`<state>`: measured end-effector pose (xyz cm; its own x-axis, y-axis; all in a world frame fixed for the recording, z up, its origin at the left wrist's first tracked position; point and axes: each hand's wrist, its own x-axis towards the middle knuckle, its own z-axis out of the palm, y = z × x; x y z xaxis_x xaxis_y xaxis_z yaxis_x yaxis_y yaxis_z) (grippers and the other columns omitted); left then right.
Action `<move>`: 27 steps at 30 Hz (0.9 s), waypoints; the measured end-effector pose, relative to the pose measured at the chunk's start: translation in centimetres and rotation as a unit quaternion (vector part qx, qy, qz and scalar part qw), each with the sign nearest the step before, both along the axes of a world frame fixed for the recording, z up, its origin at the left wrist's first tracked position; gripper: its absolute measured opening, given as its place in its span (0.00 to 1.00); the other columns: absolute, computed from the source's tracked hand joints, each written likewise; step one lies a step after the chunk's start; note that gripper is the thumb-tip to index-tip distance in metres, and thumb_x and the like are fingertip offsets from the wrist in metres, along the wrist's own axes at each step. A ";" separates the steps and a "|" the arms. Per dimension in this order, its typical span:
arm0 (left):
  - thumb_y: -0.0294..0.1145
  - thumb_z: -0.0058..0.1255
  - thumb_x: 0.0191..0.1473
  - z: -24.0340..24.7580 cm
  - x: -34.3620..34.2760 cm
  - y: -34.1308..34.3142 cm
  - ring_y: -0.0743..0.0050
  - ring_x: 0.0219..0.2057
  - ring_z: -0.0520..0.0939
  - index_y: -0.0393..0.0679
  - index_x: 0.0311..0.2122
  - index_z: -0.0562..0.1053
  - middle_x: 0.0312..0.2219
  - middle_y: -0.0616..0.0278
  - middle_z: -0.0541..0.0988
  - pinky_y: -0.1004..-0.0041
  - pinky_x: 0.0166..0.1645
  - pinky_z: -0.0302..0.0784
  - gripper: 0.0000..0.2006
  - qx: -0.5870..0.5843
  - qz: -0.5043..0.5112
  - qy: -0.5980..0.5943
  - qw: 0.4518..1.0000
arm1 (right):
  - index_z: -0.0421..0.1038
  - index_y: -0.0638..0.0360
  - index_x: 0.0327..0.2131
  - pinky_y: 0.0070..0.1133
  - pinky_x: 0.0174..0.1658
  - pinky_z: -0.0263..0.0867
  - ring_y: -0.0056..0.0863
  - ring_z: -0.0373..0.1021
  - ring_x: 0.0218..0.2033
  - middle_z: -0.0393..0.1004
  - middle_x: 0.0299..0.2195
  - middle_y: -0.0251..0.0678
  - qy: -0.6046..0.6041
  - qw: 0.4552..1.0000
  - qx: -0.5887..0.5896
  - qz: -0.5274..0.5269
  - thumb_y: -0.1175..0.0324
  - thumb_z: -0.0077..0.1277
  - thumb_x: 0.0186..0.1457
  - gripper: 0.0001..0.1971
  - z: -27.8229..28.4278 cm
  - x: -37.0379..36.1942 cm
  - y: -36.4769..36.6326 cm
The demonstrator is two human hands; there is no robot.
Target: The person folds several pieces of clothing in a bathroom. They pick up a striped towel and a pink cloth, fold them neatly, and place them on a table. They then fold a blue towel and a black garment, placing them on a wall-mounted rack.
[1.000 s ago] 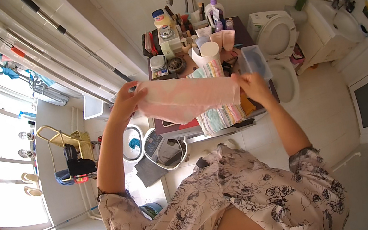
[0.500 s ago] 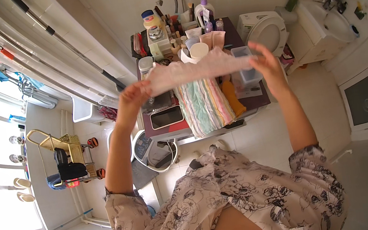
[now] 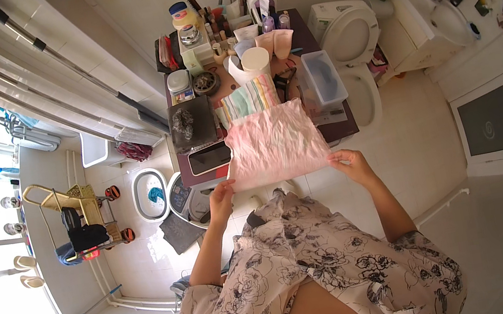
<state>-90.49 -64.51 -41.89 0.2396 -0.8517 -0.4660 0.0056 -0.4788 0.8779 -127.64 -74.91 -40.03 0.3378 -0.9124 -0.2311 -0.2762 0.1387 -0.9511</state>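
A pink, wrinkled cloth (image 3: 276, 143) hangs over the near part of the dark table, covering most of a striped cloth (image 3: 248, 98). My left hand (image 3: 222, 196) pinches its near left corner, while my right hand (image 3: 350, 163) pinches the near right corner. Between them the near edge is drawn fairly straight, out past the table's front edge. Beside the left side of the pink cloth lies a phone (image 3: 208, 158), partly covered. A clear plastic box (image 3: 323, 80) sits to the right.
Bottles, tubes and cosmetics crowd the back of the table, among them a purple-capped pump bottle (image 3: 262, 1). A black box (image 3: 192, 123) is at the table's left. A toilet (image 3: 347, 34) stands right; a white basin (image 3: 152, 194) and a trolley (image 3: 78, 216) stand left.
Both hands have come down and toward me with the pink cloth. It was held up as a narrow strip and is now spread over the striped cloth. The orange item is out of sight.
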 end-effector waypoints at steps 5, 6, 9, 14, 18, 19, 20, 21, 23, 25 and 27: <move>0.29 0.42 0.57 -1.3 0.5 0.3 0.87 0.28 0.71 0.39 0.49 0.65 0.25 0.71 0.72 0.84 0.37 0.67 0.15 -0.071 -0.016 -0.044 0.996 | 0.71 0.63 0.34 0.14 0.33 0.62 0.15 0.68 0.28 0.75 0.26 0.33 -0.044 0.984 0.159 -0.065 0.66 0.56 0.49 0.11 -1.0 0.5 0.8; 0.29 0.43 0.57 -2.0 0.6 0.4 0.87 0.27 0.72 0.39 0.49 0.64 0.25 0.71 0.73 0.84 0.37 0.68 0.15 -0.095 -0.008 -0.038 0.995 | 0.70 0.63 0.34 0.13 0.33 0.61 0.14 0.67 0.28 0.74 0.25 0.32 -0.034 0.984 0.164 -0.059 0.66 0.56 0.49 0.12 -1.7 0.6 0.8; 0.29 0.47 0.54 -0.3 -0.4 -0.3 0.85 0.26 0.75 0.37 0.48 0.64 0.26 0.66 0.76 0.85 0.34 0.70 0.17 -0.087 0.060 -0.038 0.994 | 0.68 0.62 0.34 0.11 0.32 0.59 0.11 0.64 0.27 0.71 0.24 0.25 -0.070 0.981 0.167 -0.064 0.67 0.55 0.49 0.11 -1.4 1.3 0.8; 0.28 0.53 0.50 0.9 -1.4 -0.1 0.80 0.25 0.77 0.37 0.46 0.66 0.25 0.59 0.78 0.82 0.29 0.73 0.18 -0.005 0.144 -0.010 0.990 | 0.65 0.57 0.28 0.11 0.34 0.58 0.10 0.62 0.28 0.68 0.25 0.23 -0.193 0.957 0.099 -0.193 0.74 0.54 0.49 0.07 -0.6 1.5 3.1; 0.28 0.54 0.49 0.3 -1.9 0.7 0.79 0.24 0.78 0.36 0.42 0.67 0.24 0.59 0.78 0.82 0.28 0.72 0.15 0.045 0.156 0.017 0.987 | 0.64 0.54 0.29 0.14 0.38 0.61 0.14 0.64 0.29 0.68 0.26 0.24 -0.210 0.928 0.179 -0.251 0.74 0.53 0.49 0.07 -2.1 1.1 5.0; 0.28 0.54 0.49 1.1 -2.0 0.7 0.80 0.23 0.77 0.36 0.38 0.68 0.24 0.60 0.77 0.83 0.27 0.71 0.12 0.053 0.147 0.022 0.987 | 0.64 0.55 0.31 0.14 0.38 0.61 0.14 0.65 0.29 0.68 0.26 0.25 -0.209 0.934 0.156 -0.243 0.74 0.53 0.49 0.07 -1.9 1.0 5.1; 0.27 0.55 0.48 1.0 -1.9 0.7 0.80 0.24 0.77 0.36 0.38 0.69 0.24 0.61 0.77 0.83 0.27 0.70 0.12 0.028 0.122 0.017 0.992 | 0.65 0.56 0.32 0.14 0.39 0.61 0.15 0.65 0.30 0.68 0.26 0.26 -0.209 0.940 0.132 -0.234 0.74 0.53 0.49 0.07 -1.7 0.9 5.0; 0.26 0.55 0.48 0.9 -1.5 0.7 0.80 0.24 0.77 0.36 0.37 0.69 0.24 0.61 0.77 0.83 0.26 0.70 0.12 0.004 0.096 0.011 0.995 | 0.66 0.57 0.34 0.14 0.38 0.60 0.15 0.65 0.29 0.69 0.26 0.26 -0.190 0.947 0.125 -0.226 0.74 0.53 0.49 0.08 -1.3 0.5 4.8; 0.23 0.56 0.46 1.4 -0.8 0.7 0.81 0.25 0.77 0.36 0.36 0.69 0.25 0.62 0.77 0.82 0.26 0.70 0.11 -0.093 0.031 0.051 0.994 | 0.66 0.61 0.37 0.14 0.36 0.60 0.14 0.65 0.29 0.70 0.26 0.28 -0.156 0.958 0.115 -0.211 0.73 0.53 0.49 0.11 2.0 0.8 3.8; 0.19 0.56 0.43 3.8 0.0 -1.2 0.81 0.26 0.77 0.36 0.36 0.70 0.26 0.61 0.77 0.82 0.29 0.72 0.12 -0.030 -0.039 -0.033 0.998 | 0.66 0.62 0.39 0.14 0.37 0.60 0.15 0.66 0.29 0.71 0.26 0.28 -0.131 0.971 0.080 -0.184 0.73 0.53 0.49 0.13 2.0 0.6 2.4; 0.19 0.57 0.41 5.5 0.1 -4.2 0.82 0.25 0.77 0.36 0.35 0.71 0.26 0.60 0.77 0.81 0.31 0.73 0.13 -0.064 -0.026 -0.046 0.997 | 0.67 0.62 0.39 0.14 0.38 0.60 0.14 0.66 0.29 0.72 0.28 0.29 -0.156 0.972 0.061 -0.166 0.72 0.54 0.49 0.13 2.8 1.3 0.0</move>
<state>-90.36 -68.70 -36.43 0.2303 -0.9148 -0.3319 -0.0992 -0.3614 0.9271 -126.35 -74.91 -37.26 0.0993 -0.9554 -0.2780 0.1016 0.2877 -0.9523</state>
